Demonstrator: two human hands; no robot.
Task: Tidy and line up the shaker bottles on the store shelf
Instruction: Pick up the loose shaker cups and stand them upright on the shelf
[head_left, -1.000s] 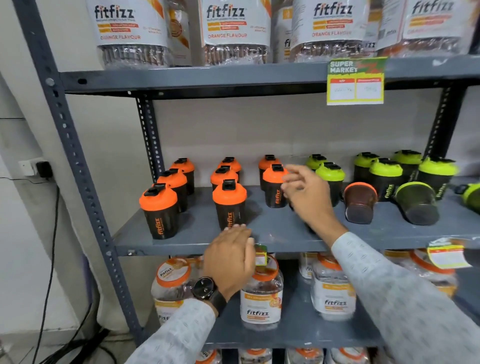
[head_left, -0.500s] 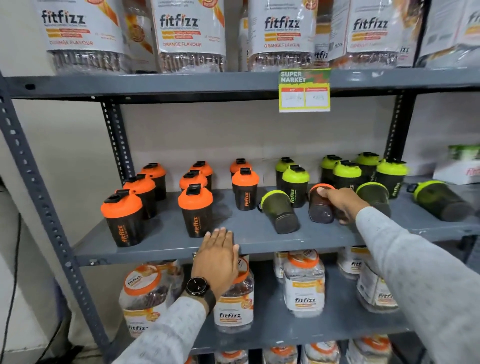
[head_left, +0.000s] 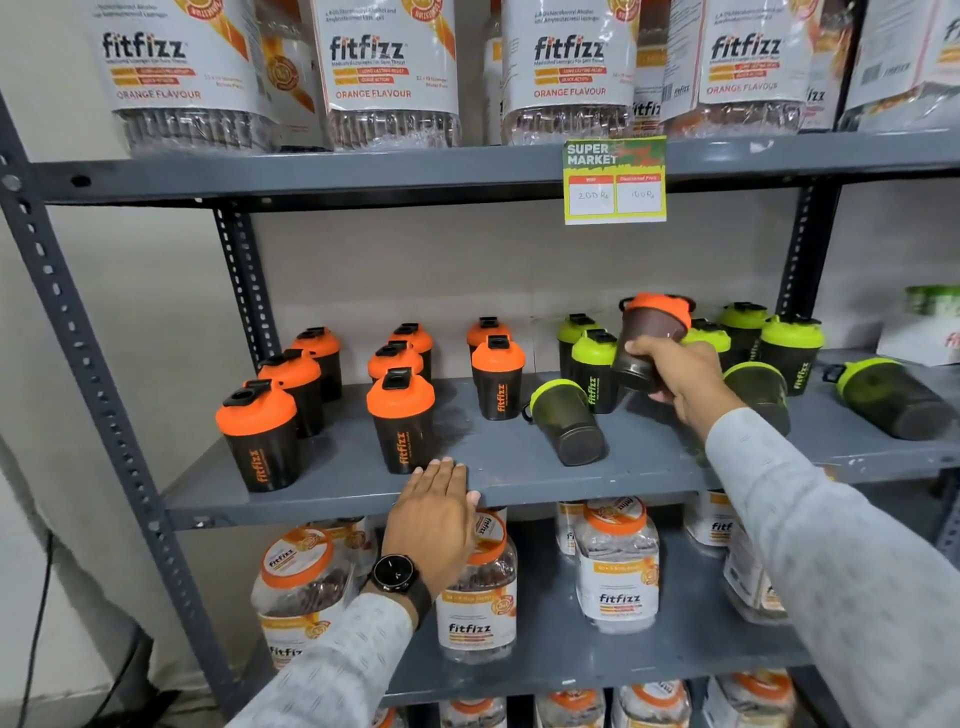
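- The grey shelf (head_left: 519, 483) carries the shakers; every place below is told from it.
- Above it, a higher board holds big fitfizz jars (head_left: 384, 78), and a price tag (head_left: 615, 182) hangs from that board's front lip.
- Below it, smaller fitfizz tubs (head_left: 618, 566) stand on the next board down.
- On its left half, orange shakers (head_left: 400, 421) stand upright in three rows running front to back, lids up.
- On its right half, green shakers (head_left: 592, 371) stand upright toward the back.
- Three green-lidded shakers lie tipped on their sides: one (head_left: 566, 423) near the shelf's middle, one (head_left: 761, 389) behind the right forearm, one (head_left: 888, 400) at the far right end.
- The right hand (head_left: 670, 371) is clamped around the base of an orange-lidded shaker (head_left: 652, 332), held lifted clear of the shelf and tilted, in front of the green ones.
- The left hand (head_left: 434, 512) lies flat on the shelf's front edge, fingers together and extended, gripping nothing, just before the front middle orange shaker.
- A black watch (head_left: 396, 574) sits on the left wrist, below the shelf's lip.
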